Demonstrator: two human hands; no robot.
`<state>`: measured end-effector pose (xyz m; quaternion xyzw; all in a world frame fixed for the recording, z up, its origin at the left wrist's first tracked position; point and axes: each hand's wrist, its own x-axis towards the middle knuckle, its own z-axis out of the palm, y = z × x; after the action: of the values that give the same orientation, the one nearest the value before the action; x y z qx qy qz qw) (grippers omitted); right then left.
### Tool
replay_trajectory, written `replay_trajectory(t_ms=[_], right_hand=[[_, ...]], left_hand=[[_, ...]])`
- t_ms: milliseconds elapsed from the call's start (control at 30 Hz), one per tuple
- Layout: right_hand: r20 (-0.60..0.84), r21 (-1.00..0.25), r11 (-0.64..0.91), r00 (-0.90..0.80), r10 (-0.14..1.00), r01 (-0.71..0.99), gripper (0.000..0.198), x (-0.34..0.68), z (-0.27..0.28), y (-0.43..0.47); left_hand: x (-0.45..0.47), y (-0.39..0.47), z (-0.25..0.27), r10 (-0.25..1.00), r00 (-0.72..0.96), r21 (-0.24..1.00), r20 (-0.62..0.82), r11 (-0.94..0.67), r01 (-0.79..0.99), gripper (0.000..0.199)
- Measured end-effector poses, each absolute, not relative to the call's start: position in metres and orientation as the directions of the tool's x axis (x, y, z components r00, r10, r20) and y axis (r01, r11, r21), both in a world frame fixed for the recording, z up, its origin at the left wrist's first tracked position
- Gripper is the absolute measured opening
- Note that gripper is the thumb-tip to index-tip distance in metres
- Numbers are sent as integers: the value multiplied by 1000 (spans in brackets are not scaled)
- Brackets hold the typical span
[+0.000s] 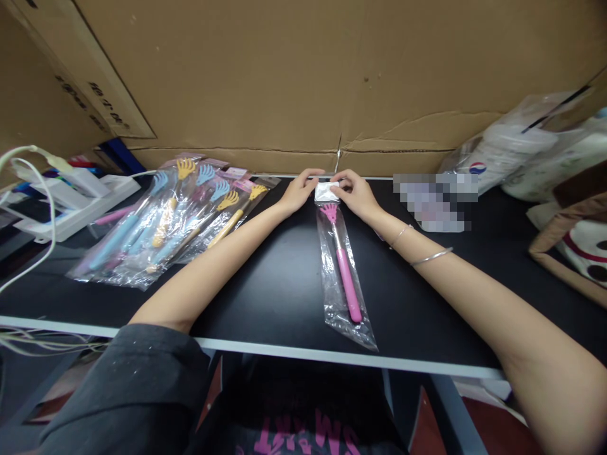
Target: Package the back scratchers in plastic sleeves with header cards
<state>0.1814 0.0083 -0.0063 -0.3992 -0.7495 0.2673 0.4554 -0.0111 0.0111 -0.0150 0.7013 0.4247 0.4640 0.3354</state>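
A pink back scratcher (348,284) lies inside a clear plastic bag (334,300) in front of me, its claw end away from me. Across the bag's far end is a white card (327,191). My left hand (301,191) is at the card's left edge, thumb and fingers closed on the far end of the bag. At the right edge my right hand (355,193) pinches the same end, with the index finger bent. To the left of my left arm lies a pile of bagged back scratchers (161,221) in blue, yellow and pink.
A white power strip (90,196) with cables stands at the far left. On the right are a blurred-out flat item (434,202), a bagged cup (502,158) and a brown and white bag (583,234). Cardboard (294,76) walls the back of the black table (265,297).
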Motion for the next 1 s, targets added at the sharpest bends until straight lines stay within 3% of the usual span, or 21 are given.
replay_trajectory(t_ms=[700,1000], right_hand=[[457,-772,554,-334,824,312,11,180,-6,8],[467,-725,605,-411,783,329,20,178,-8,10]], left_hand=[[-14,10,-14,886,225,830,405,-460,315,32],[-15,11,-15,874,243,811,420,-482,331,32]])
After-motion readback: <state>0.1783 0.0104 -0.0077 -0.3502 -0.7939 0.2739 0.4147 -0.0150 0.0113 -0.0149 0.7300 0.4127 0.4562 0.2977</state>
